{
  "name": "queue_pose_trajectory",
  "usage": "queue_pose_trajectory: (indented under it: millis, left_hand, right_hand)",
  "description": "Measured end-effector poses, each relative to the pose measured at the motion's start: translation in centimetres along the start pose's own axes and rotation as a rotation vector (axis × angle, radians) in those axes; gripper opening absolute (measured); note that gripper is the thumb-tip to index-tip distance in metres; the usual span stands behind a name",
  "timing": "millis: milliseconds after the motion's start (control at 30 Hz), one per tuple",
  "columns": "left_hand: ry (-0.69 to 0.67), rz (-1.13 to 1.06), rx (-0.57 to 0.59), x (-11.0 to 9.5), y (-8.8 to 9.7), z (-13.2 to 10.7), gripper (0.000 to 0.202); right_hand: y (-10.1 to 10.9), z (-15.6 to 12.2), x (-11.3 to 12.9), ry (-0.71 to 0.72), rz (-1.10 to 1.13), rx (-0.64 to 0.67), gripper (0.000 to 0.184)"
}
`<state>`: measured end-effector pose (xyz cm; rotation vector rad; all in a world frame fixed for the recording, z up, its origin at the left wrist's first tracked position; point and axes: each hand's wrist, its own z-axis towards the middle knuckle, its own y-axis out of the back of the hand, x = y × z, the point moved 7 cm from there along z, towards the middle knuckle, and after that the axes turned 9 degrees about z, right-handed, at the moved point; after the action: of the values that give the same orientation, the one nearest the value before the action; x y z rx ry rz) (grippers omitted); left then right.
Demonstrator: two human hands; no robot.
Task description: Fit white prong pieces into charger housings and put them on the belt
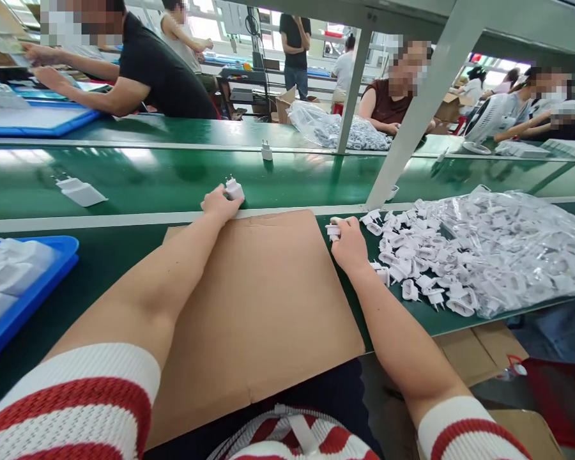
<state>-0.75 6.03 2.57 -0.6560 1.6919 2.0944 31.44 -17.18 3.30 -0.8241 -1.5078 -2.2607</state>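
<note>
At the near edge of the green belt, my left hand (220,206) is closed around a white plug charger (234,190), whose two pins point up and away. Just past the right edge of a cardboard sheet (268,287), my right hand (351,246) pinches a small white plug piece (334,231); its fingers partly cover it. Right beside that hand lies a heap of loose white plug pieces (412,252), spilling from a clear plastic bag (531,243).
On the green belt (172,172) lie a charger (80,190) at left and another charger (267,151) farther back. A blue tray (69,250) of white parts stands at left. A slanted metal post (412,115) rises at right. Co-workers sit across the belt.
</note>
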Motion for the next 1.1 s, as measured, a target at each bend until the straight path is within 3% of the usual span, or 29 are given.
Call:
queue_pose_trajectory:
  millis: [100, 167, 267, 367, 467, 633, 733, 833, 900, 1000, 1100]
  left_hand:
    - [0.004, -0.057, -0.194, -0.9, 2.4, -2.6, 0.069]
    - [-0.084, -0.177, -0.188, -1.9, 3.0, -5.9, 0.063]
    - [-0.178, -0.347, 0.071, -3.1, 1.8, -12.6, 0.043]
    - [-0.155, -0.729, 0.461, -4.1, -0.4, -19.5, 0.055]
    - [-0.197, -0.895, 0.616, -5.2, -1.0, -23.2, 0.058]
    - [-0.213, -0.910, 0.667, -5.2, -1.4, -23.5, 0.058]
    - [-0.215, -0.851, 0.669, -4.9, -1.7, -23.0, 0.058]
    - [-0.213, -0.809, 0.667, -4.6, -1.7, -22.7, 0.063]
    - [-0.206, -0.815, 0.672, -4.6, -1.7, -22.6, 0.064]
    - [-0.208, -0.853, 0.698, -4.6, -1.6, -22.6, 0.063]
    - [-0.217, -0.877, 0.709, -4.5, -1.8, -22.5, 0.064]
  right_hand:
    - [-0.6, 0.2, 0.6, 0.045, 0.322, -0.026, 0.052]
    - [-1.5, 0.0, 1.1, 0.030, 0.544, 0.009, 0.051]
    - [-2.7, -1.2, 2.8, 0.056, 0.734, 0.084, 0.055]
    - [-2.9, -3.1, 5.2, 0.205, 0.751, 0.147, 0.050]
    - [-3.1, -4.5, 6.7, 0.345, 0.703, 0.208, 0.043]
    - [-3.5, -4.8, 6.8, 0.378, 0.670, 0.273, 0.042]
    - [-3.7, -4.8, 6.7, 0.357, 0.641, 0.353, 0.053]
    - [-3.3, -4.2, 6.2, 0.291, 0.613, 0.305, 0.061]
    - [-2.1, -3.3, 5.1, 0.236, 0.520, 0.178, 0.056]
    - [1.0, -1.7, 2.5, 0.181, 0.205, -0.021, 0.049]
    - [5.2, -0.4, -1.9, 0.070, -0.175, -0.090, 0.058]
